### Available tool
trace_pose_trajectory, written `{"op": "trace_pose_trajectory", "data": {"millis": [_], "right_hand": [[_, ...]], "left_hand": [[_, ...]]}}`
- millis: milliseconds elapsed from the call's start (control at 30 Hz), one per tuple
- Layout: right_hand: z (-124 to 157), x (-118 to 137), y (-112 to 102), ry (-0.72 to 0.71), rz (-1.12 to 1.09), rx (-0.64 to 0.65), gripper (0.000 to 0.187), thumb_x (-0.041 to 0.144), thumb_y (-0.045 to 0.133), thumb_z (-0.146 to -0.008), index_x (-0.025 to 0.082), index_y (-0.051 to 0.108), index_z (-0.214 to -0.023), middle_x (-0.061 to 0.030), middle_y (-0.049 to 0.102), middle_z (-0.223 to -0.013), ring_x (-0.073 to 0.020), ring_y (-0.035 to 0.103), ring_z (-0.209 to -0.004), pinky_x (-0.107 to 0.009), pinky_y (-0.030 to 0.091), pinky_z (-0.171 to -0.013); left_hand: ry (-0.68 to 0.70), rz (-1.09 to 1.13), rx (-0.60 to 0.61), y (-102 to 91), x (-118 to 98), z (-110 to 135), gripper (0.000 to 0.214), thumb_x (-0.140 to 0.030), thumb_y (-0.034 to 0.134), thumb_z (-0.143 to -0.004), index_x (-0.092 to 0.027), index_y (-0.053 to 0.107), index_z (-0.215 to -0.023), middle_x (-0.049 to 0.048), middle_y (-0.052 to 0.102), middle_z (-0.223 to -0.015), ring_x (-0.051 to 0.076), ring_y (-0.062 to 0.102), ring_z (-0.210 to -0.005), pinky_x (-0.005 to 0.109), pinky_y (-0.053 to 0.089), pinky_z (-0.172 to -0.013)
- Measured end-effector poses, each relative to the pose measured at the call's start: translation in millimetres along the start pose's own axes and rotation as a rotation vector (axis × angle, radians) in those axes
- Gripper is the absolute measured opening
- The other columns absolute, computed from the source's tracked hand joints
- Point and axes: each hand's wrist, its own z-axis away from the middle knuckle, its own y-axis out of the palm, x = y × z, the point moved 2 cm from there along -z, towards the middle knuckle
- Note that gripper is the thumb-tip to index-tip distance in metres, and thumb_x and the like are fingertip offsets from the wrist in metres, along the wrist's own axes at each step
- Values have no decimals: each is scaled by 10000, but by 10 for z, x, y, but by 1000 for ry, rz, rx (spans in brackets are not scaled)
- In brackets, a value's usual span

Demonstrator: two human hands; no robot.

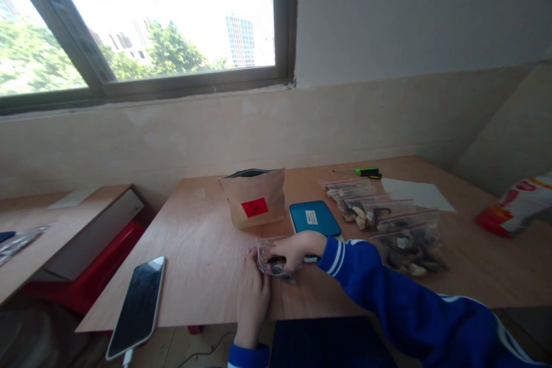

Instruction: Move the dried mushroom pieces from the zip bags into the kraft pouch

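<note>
A small clear zip bag (287,274) with dark brown pieces in it lies near the table's front edge. My left hand (253,284) grips its left side by the open mouth. My right hand (294,250) reaches into the mouth with curled fingers; what they pinch, if anything, is hidden. Just behind stands an upright brown paper pouch (259,198) with a red label, its top open. Right of the pouch lies a flat blue-topped device (317,217) with a white sticker, like a small scale, partly covered by my right hand.
Several zip bags (414,244) of brown and pale dried pieces lie on the right. Beyond them are a green-and-black screwdriver (366,172) and white paper (416,194). A red-and-white package (513,207) stands far right. A phone (138,305) with a cable sits at the left edge.
</note>
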Motion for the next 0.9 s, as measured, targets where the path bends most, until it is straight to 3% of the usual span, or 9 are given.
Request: {"op": "trace_pose_trajectory", "data": {"millis": [133, 267, 400, 533, 667, 800, 900], "right_hand": [[2, 25, -39, 25, 81, 135, 610, 146, 827, -508, 188, 691, -1101, -75, 666, -1063, -242, 611, -948, -296, 472, -786], [13, 15, -49, 59, 73, 188, 634, 145, 815, -572, 186, 642, -1181, -89, 623, -1151, -258, 570, -1064, -309, 453, -858], [24, -23, -53, 77, 41, 204, 616, 172, 826, -574, 160, 630, -1158, -83, 604, -1139, -255, 551, -1059, -310, 447, -862], [44, 11, -75, 6, -17, 131, 579, 131, 809, -593, 143, 613, -1138, -82, 592, -1153, -221, 554, -1031, -277, 436, -866], [75, 53, -91, -15, -67, 73, 534, 137, 783, -646, 136, 615, -1153, -92, 612, -1149, -207, 575, -993, -261, 450, -828], [87, 27, -65, 10, -113, 87, 354, 133, 584, -833, 111, 614, -1185, -97, 677, -1054, -167, 617, -870, -233, 464, -738], [73, -4, -33, 26, -50, 69, 310, 81, 538, -821, 104, 661, -1105, -92, 705, -971, -164, 614, -793, -234, 446, -683]], "left_hand": [[-36, -9, -25, 22, -21, 18, 549, -312, 321, -923, -126, 320, -1439, 168, 370, -1511, 242, 249, -1438, 454, 175, -1185], [-2, -54, -21, 27, 3, 29, 562, -310, 318, -924, -114, 302, -1450, 174, 372, -1509, 241, 265, -1432, 447, 191, -1181], [56, -120, -24, 53, 93, 32, 541, -266, 320, -911, -97, 351, -1424, 193, 428, -1468, 264, 330, -1403, 495, 226, -1164], [95, -135, -46, 106, 143, 27, 538, -219, 291, -907, -89, 348, -1426, 196, 425, -1469, 263, 342, -1398, 511, 242, -1155], [43, -55, -75, 100, 138, 0, 530, -241, 324, -916, -135, 338, -1436, 170, 415, -1480, 246, 325, -1408, 484, 263, -1153], [-2, 31, -28, 60, 115, -21, 539, -282, 364, -917, -147, 326, -1438, 169, 392, -1494, 238, 308, -1416, 458, 258, -1160], [-11, 38, -11, 38, 96, -19, 543, -303, 363, -920, -146, 316, -1438, 171, 389, -1494, 236, 305, -1418, 462, 249, -1163]]}}
